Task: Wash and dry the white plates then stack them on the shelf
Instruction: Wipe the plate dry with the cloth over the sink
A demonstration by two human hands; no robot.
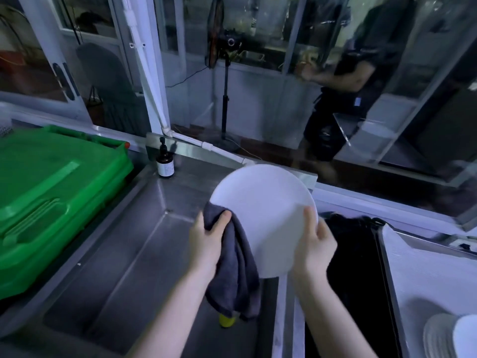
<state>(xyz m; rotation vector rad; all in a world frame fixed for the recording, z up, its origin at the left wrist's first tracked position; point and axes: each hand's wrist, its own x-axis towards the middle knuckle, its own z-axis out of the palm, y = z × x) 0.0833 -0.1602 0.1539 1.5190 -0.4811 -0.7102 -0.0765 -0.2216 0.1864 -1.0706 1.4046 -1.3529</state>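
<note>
A round white plate (263,213) is held tilted above the steel sink (124,254). My right hand (313,244) grips its right rim, thumb on the face. My left hand (206,239) holds a dark grey cloth (235,270) against the plate's left edge, thumb pressing the cloth; the rest of the cloth hangs down below. More white plates (449,337) lie stacked at the bottom right corner.
A green plastic crate (51,192) sits left of the sink. A brown pump bottle (165,161) stands at the sink's back corner. A yellow object (227,320) shows under the cloth. A black tray (353,267) lies to the right. Behind the glass stand a fan and a person.
</note>
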